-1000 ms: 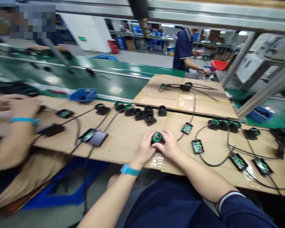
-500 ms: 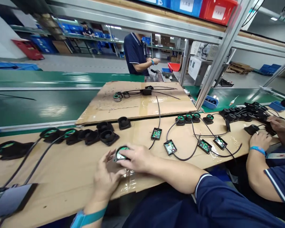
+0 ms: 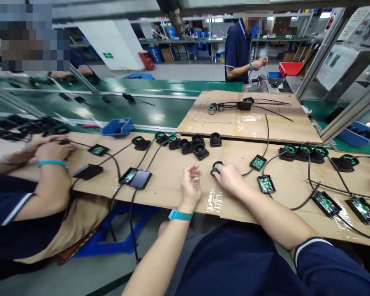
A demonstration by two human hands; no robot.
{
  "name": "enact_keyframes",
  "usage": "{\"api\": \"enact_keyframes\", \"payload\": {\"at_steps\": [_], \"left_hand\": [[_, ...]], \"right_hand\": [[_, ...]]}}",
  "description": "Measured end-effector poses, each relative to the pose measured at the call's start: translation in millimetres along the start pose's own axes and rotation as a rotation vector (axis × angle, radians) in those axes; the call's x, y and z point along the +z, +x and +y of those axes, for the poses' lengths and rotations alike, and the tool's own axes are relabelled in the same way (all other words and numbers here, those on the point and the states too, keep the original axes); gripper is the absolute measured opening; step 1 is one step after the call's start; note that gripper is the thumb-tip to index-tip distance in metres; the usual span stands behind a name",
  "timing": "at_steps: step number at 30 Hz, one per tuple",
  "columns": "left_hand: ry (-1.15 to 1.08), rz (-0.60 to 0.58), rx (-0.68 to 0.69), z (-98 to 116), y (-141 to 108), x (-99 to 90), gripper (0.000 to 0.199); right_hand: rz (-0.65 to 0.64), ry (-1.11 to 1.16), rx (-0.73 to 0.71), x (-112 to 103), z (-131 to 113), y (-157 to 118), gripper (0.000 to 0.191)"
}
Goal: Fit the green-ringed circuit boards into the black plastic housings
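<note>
My right hand (image 3: 230,176) is closed on a black round housing (image 3: 216,169) with a green circuit board inside, down at the cardboard surface. Its fingertips hide part of the housing. Left of it, my left hand (image 3: 191,185) is raised with the palm turned up, fingers loosely curled and nothing in them. Beyond both hands lie several black square-flanged housings (image 3: 200,151). To the right, a small open box with a green circuit board (image 3: 258,163) has a black cable leading towards my right hand. Another open circuit-board box (image 3: 266,184) lies nearer.
Cabled housings (image 3: 304,152) and circuit-board boxes (image 3: 327,204) lie on the right. On the left, a co-worker's hands (image 3: 54,150) work beside more cabled boxes (image 3: 140,179). A raised cardboard sheet (image 3: 200,119) bears cabled parts. A blue bin (image 3: 117,127) stands at the back left.
The view has swung left, bringing a co-worker on that side into sight. My left hand has come away from the round housing. My right hand stays on it.
</note>
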State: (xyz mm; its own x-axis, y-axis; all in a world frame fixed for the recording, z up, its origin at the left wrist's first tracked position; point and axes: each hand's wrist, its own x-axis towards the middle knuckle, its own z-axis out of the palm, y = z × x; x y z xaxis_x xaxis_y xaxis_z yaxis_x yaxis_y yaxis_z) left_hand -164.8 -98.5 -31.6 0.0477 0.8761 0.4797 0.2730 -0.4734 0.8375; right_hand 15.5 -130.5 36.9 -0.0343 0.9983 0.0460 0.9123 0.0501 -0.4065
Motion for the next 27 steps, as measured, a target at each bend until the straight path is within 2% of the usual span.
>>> {"api": "enact_keyframes", "payload": {"at_steps": [4,7,11,13,15,18,22,24,27], "left_hand": [[0.094,-0.052,-0.074,8.7,0.7,-3.1,0.074],[0.235,-0.105,-0.147,27.3,9.0,4.1,0.064],[0.471,-0.324,-0.226,56.1,30.6,24.1,0.051],[0.532,-0.413,-0.263,64.8,42.8,29.5,0.044],[0.532,-0.486,-0.324,68.2,55.1,26.8,0.034],[0.488,-0.608,-0.408,66.3,73.2,6.4,0.020],[0.496,-0.688,-0.397,55.2,90.1,-40.8,0.022],[0.570,-0.708,-0.348,41.4,96.5,-65.6,0.029],[0.788,-0.714,-0.251,7.7,107.5,-94.2,0.041]], "right_hand": [[0.076,0.146,-0.081,9.9,-1.4,0.4,0.034],[0.155,0.209,-0.182,7.9,4.0,-2.8,0.041],[0.219,0.108,-0.098,-2.7,26.5,-2.2,0.036],[0.183,0.062,-0.068,-5.7,37.4,-0.8,0.033],[0.132,0.035,-0.075,-5.8,43.2,0.3,0.031],[0.118,0.020,-0.102,-3.5,40.6,-0.4,0.030],[0.072,0.036,-0.123,-8.2,24.0,-9.8,0.032],[0.019,0.020,-0.127,-13.4,15.2,-14.7,0.035],[-0.044,-0.032,-0.150,-17.7,8.2,-15.7,0.042]]}}
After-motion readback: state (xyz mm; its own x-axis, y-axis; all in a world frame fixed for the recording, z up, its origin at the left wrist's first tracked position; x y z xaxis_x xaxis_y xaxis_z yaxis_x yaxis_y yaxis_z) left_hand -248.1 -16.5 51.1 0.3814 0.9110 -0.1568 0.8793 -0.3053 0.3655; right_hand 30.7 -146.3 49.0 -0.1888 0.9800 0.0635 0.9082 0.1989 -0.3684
